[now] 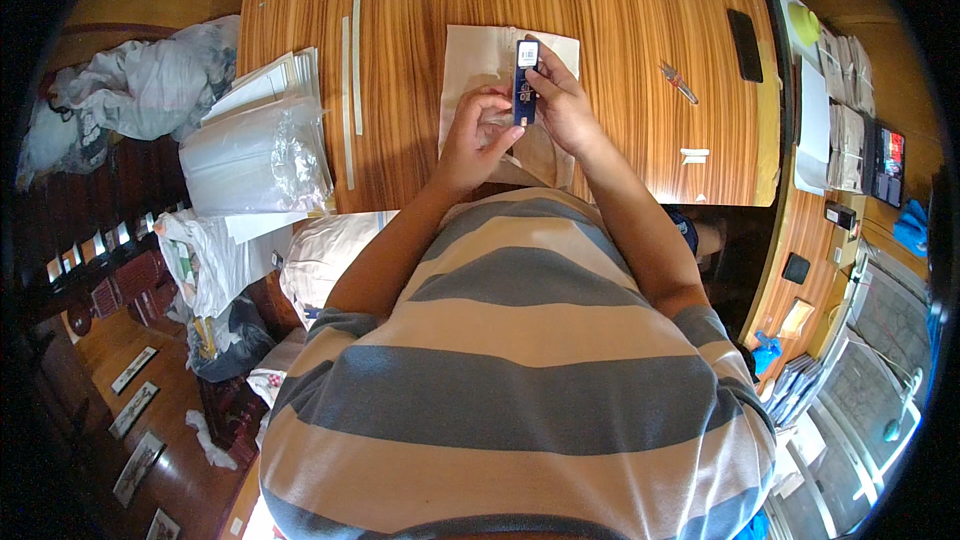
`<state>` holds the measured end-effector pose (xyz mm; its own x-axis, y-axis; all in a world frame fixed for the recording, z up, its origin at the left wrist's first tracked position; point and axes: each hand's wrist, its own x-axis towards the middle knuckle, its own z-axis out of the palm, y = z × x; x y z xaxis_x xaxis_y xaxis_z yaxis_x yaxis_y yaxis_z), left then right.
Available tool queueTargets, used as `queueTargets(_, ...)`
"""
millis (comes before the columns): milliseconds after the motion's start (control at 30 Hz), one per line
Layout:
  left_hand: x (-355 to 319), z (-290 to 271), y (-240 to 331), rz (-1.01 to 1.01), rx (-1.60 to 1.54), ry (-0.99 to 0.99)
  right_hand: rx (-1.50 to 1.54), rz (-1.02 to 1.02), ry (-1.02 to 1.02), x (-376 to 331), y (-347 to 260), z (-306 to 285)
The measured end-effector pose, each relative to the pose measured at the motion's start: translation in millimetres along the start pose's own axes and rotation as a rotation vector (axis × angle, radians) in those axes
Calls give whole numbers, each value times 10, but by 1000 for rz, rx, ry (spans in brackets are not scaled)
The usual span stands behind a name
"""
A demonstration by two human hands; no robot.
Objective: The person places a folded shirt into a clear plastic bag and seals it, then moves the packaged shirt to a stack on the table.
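A slim dark blue box [523, 105] with a white barcode label at its far end is held upright in front of me, over the table. My right hand [566, 112] grips its right side, thumb across the front. At the lower end, my left hand [474, 148] is curled round, its thumb and fingertips at the box's left edge and bottom. Beneath both hands lies a sheet or bag of brown paper [462, 58]. Something clear and shiny, like plastic film, shows on the paper by my left fingers; its shape is hard to make out.
To the right on the wooden table [620, 0] lie small red-handled snips [680, 83], a black phone [745, 45] and a small white piece [694, 155]. Pale tape strips [347, 100] run along its left part. Stacked clear plastic sleeves [255, 155] overhang the left edge.
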<state>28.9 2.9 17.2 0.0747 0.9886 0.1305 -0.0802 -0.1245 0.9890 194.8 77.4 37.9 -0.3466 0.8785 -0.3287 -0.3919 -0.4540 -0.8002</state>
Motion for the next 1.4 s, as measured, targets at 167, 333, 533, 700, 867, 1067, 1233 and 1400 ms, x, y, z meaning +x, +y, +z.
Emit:
queueTargets(167,-54,-100,-65,-232,-332,-51,74,-25,-20,-26,-31,-59)
queueTargets(333,-53,-106,-113,-188,-127,-129,277,-25,-94,-3,-82,-23)
queueTargets(533,17,-118,-48,-238,28,-147,467,1,-331,78,-120,-27)
queueTargets(700,89,-157,-21,-281,117,-233,58,-55,99,27,-182,247)
queueTargets(867,86,-151,37,-315,3,-200,78,-32,103,121,-96,61)
queueTargets(1067,65,-228,-18,-321,13,-154,254,113,-95,252,-85,80)
queueTargets(1233,63,-274,29,-380,32,-105,-223,-3,115,232,-95,47)
queueTargets(1400,37,-306,-120,-352,-21,-63,-388,-89,99,242,-56,53)
